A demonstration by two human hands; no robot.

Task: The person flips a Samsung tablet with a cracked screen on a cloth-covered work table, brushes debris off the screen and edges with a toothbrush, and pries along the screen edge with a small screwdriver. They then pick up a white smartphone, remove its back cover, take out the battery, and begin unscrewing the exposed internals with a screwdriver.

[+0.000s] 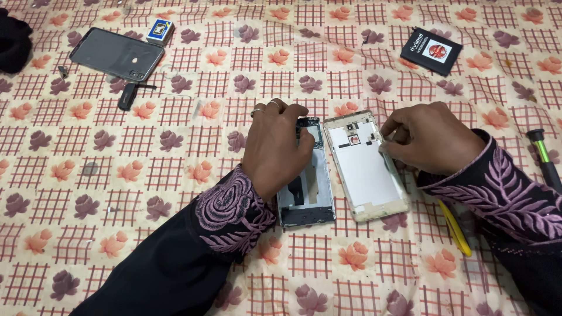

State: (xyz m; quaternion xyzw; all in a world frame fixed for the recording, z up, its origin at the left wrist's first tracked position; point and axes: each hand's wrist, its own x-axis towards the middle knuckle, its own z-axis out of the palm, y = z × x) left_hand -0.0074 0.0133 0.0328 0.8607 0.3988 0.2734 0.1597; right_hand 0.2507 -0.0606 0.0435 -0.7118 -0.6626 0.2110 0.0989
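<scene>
Pressing left hand (275, 146) flat on opened phone body (307, 196); right hand (430, 137) pinching back cover (366, 169) edge.

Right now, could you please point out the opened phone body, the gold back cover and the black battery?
opened phone body (310, 205), head view, lower metal frame.
gold back cover (366, 172), head view, pale inner face.
black battery (431, 51), head view, middle of its label.

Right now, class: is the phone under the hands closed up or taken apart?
Taken apart. The phone body lies under the left hand, and its back cover lies inside-up beside it.
</scene>
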